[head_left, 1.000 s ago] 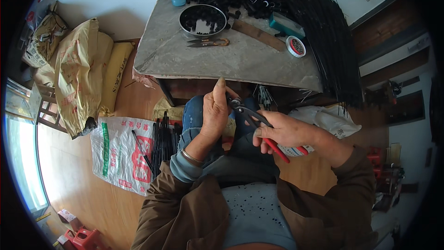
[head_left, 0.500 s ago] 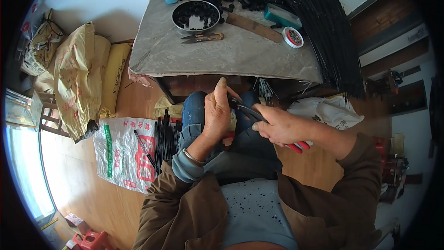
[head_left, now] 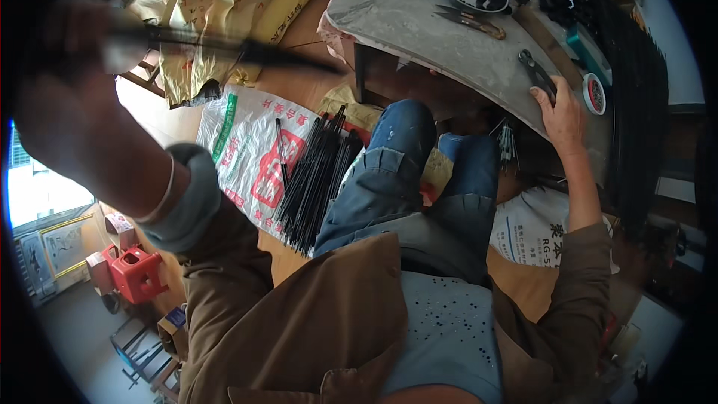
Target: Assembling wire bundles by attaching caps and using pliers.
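My left hand (head_left: 78, 82) is raised at the far left, smeared by motion. It is closed on a long black rod (head_left: 273, 57) that points right across the yellow sacks. On the right, my right hand (head_left: 565, 116) lies at the table's near edge, fingers wrapped round the handles of a pair of pliers (head_left: 532, 67), their dark jaws resting on the tabletop. A bundle of thin black rods (head_left: 318, 179) lies on a printed white plastic sack (head_left: 243, 135) on the floor, left of my knees. One single rod (head_left: 282, 151) lies apart from the bundle.
On the grey table (head_left: 419, 34) stand a bowl of small black parts (head_left: 485, 6), thread snips (head_left: 470, 22), a flat strip (head_left: 550, 41), a teal box (head_left: 587, 51) and a small round tin (head_left: 595, 95). Long black rods (head_left: 636, 105) overhang its right side. A red stool (head_left: 136, 273) stands lower left.
My hands were together over my lap with the pliers. The left has swung far up and left with the black rod; the right has carried the pliers onto the table. The view has turned left.
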`<control>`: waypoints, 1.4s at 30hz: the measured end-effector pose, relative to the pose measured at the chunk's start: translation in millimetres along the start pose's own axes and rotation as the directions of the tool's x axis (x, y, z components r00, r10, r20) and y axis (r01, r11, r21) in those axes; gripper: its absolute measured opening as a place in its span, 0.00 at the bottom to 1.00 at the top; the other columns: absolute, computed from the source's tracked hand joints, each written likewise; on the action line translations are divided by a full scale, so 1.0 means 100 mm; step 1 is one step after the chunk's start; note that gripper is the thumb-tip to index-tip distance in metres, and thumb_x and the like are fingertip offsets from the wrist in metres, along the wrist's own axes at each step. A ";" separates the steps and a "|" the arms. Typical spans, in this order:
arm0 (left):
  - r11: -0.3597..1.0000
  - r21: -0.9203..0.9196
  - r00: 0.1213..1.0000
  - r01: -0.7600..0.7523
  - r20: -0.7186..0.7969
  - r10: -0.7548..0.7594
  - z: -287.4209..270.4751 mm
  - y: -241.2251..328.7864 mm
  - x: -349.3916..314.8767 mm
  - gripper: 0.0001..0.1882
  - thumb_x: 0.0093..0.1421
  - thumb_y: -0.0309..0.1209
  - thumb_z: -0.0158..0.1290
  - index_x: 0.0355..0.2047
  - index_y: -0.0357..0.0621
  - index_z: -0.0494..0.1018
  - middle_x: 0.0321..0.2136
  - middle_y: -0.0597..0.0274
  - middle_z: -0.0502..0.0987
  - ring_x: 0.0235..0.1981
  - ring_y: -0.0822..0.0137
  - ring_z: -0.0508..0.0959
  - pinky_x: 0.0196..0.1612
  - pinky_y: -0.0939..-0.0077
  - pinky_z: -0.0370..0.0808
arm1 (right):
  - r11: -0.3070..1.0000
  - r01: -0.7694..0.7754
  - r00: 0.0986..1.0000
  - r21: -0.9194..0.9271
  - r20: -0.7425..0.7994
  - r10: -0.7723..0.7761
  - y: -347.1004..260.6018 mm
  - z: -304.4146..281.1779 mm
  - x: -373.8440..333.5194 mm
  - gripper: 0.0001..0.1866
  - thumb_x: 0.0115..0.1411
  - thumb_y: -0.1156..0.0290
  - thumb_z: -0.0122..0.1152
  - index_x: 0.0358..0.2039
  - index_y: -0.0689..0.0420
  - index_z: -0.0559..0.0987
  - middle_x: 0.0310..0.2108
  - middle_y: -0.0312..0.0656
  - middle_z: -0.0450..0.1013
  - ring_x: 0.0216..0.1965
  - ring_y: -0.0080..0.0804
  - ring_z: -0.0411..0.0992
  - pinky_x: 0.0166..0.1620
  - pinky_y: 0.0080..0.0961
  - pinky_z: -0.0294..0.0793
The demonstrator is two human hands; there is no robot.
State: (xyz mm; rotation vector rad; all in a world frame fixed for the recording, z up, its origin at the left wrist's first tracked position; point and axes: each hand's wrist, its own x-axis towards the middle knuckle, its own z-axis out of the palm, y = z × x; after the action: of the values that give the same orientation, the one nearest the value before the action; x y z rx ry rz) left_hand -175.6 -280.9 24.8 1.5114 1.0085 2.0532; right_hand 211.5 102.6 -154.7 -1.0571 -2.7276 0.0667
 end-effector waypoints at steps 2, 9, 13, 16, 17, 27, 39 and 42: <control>0.906 0.374 0.884 0.199 -0.468 -0.001 0.36 -0.23 -0.28 0.18 0.66 0.40 0.35 0.27 0.43 0.68 0.15 0.66 0.63 0.16 0.72 0.61 0.21 0.78 0.60 | 0.999 0.034 0.992 -0.033 -0.122 -0.038 0.00 0.09 0.03 0.24 0.60 0.51 0.57 0.46 0.58 0.72 0.38 0.49 0.74 0.38 0.50 0.73 0.39 0.41 0.70; 0.035 0.884 0.858 0.467 -0.443 -0.258 0.30 -3.25 -2.17 0.14 0.63 0.27 0.40 0.46 0.37 0.71 0.46 0.43 0.71 0.42 0.41 0.74 0.42 0.56 0.72 | 0.987 0.157 0.923 -0.043 -0.348 -0.163 0.11 -0.07 0.09 0.15 0.50 0.72 0.63 0.40 0.58 0.77 0.41 0.45 0.72 0.45 0.45 0.69 0.49 0.38 0.67; 0.141 0.795 0.744 0.590 -0.467 -0.478 0.13 -4.13 -3.37 0.21 0.60 0.24 0.43 0.55 0.40 0.68 0.53 0.48 0.70 0.56 0.49 0.68 0.58 0.58 0.65 | 0.978 0.209 0.907 0.010 -0.375 -0.190 0.02 0.01 0.07 0.19 0.45 0.71 0.67 0.41 0.54 0.77 0.43 0.40 0.70 0.48 0.41 0.67 0.53 0.39 0.62; -0.395 0.862 0.547 0.319 -0.508 -0.666 -0.16 -4.38 -3.84 0.24 0.62 0.42 0.46 0.59 0.63 0.64 0.56 0.35 0.63 0.49 0.44 0.69 0.52 0.55 0.67 | 0.975 0.215 0.884 -0.050 -0.414 -0.216 0.06 -0.16 0.13 0.15 0.48 0.71 0.64 0.38 0.53 0.77 0.41 0.38 0.69 0.46 0.39 0.66 0.51 0.39 0.61; -0.384 0.810 0.481 0.444 -0.577 -0.660 0.06 -4.53 -3.83 0.25 0.61 0.45 0.46 0.59 0.60 0.64 0.57 0.35 0.62 0.50 0.42 0.69 0.52 0.52 0.67 | 0.971 0.207 0.861 -0.121 -0.448 -0.240 0.26 -0.29 0.09 0.13 0.49 0.70 0.64 0.37 0.54 0.77 0.39 0.37 0.69 0.44 0.39 0.66 0.50 0.39 0.61; -0.081 0.559 0.337 0.825 -0.604 -0.722 0.07 -4.59 -3.84 0.26 0.55 0.49 0.49 0.32 0.31 0.78 0.33 0.35 0.77 0.40 0.38 0.76 0.46 0.51 0.69 | 0.677 -0.599 0.796 -0.427 -0.221 0.564 1.94 -0.89 0.91 0.26 0.51 0.50 0.64 0.39 0.62 0.78 0.40 0.51 0.75 0.48 0.45 0.72 0.49 0.38 0.69; 0.212 0.439 0.420 0.873 -0.456 -0.785 0.35 -3.60 -2.38 0.18 0.59 0.39 0.50 0.37 0.34 0.78 0.25 0.59 0.77 0.25 0.72 0.74 0.29 0.71 0.72 | 0.706 -0.705 0.703 -0.063 -0.196 0.684 2.46 -1.62 1.04 0.21 0.52 0.54 0.62 0.34 0.62 0.80 0.37 0.52 0.77 0.44 0.50 0.74 0.45 0.42 0.73; 0.280 0.528 0.522 0.802 -0.391 -0.758 0.52 -3.61 -2.24 0.16 0.58 0.37 0.51 0.37 0.35 0.78 0.22 0.52 0.78 0.23 0.65 0.77 0.30 0.70 0.72 | 0.695 -0.716 0.696 -0.064 -0.141 0.704 2.39 -1.90 1.05 0.22 0.52 0.55 0.62 0.36 0.63 0.79 0.39 0.54 0.76 0.45 0.49 0.74 0.44 0.41 0.72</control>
State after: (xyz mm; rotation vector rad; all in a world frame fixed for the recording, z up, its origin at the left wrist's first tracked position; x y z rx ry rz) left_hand -86.9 -178.8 -381.6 0.7956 2.1438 1.0026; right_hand 335.0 343.5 21.0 -2.0341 -2.0722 -0.0278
